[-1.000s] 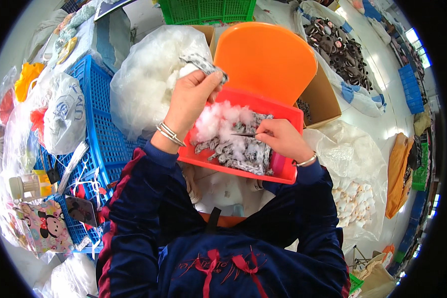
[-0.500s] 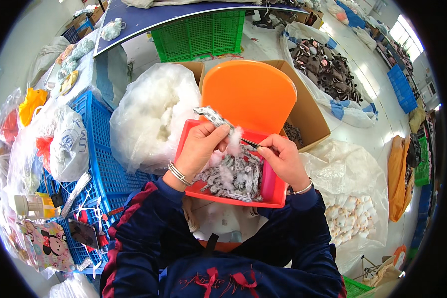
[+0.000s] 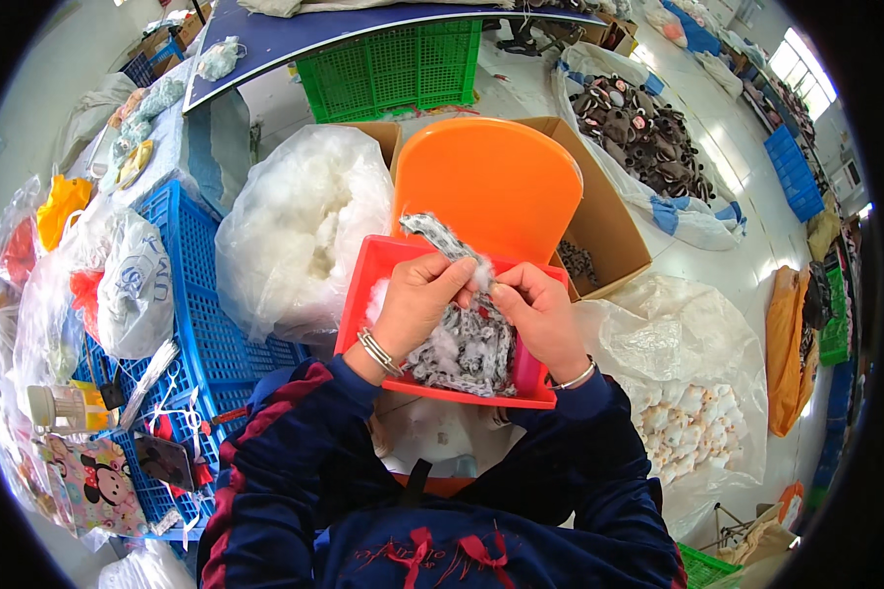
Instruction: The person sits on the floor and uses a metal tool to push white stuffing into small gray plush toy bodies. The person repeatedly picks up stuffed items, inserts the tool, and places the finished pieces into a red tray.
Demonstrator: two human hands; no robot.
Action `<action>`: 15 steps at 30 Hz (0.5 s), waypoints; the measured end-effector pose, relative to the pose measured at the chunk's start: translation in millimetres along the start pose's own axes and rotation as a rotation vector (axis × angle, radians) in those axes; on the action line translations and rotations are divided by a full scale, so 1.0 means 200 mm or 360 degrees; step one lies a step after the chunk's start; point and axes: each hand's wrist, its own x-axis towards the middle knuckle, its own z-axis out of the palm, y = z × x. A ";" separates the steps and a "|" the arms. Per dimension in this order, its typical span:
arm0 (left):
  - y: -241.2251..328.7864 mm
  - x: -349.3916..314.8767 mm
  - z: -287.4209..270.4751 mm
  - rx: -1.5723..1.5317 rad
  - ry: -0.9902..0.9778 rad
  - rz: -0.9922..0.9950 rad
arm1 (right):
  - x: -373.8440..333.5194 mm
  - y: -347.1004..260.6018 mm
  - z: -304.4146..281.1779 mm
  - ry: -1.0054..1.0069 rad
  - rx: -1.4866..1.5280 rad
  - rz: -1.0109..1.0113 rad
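My left hand (image 3: 417, 306) pinches a narrow grey-and-white patterned fabric piece (image 3: 440, 236), whose far end sticks up past the fingers. White stuffing (image 3: 482, 275) bulges at the near end of the fabric, between my two hands. My right hand (image 3: 538, 312) is closed at that tuft, thumb against forefinger; the thin dark tool it held a moment earlier is now hidden by fingers and fluff. Below both hands lies a red bin (image 3: 442, 389) holding several similar fabric pieces (image 3: 462, 355) and loose fluff.
An orange chair back (image 3: 486, 187) rises behind the bin, before a cardboard box (image 3: 619, 245). To the left stand a clear bag of white stuffing (image 3: 304, 226) and a blue crate (image 3: 198, 314). A plastic bag with small white pieces (image 3: 692, 432) lies to the right.
My right hand has moved left, up against the stuffing and the fabric end. The dark tool, visible before, is now out of sight. My left hand has shifted slightly right with the fabric.
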 end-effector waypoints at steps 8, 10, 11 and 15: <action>0.03 0.03 -0.05 0.0297 0.0041 -0.0030 | 0.03 0.01 -0.08 -0.0130 -0.0155 0.0000; 0.06 0.06 -0.13 0.0026 0.0116 -0.0036 | 0.04 0.00 -0.13 -0.0109 -0.0451 -0.0022; 0.05 0.07 -0.17 -0.0132 0.0189 0.0018 | 0.03 -0.03 -0.12 -0.0143 -0.0826 0.0027; 0.05 0.09 -0.22 -0.0228 0.0230 0.0046 | -0.01 0.20 -0.09 -0.0472 -0.1502 -0.0201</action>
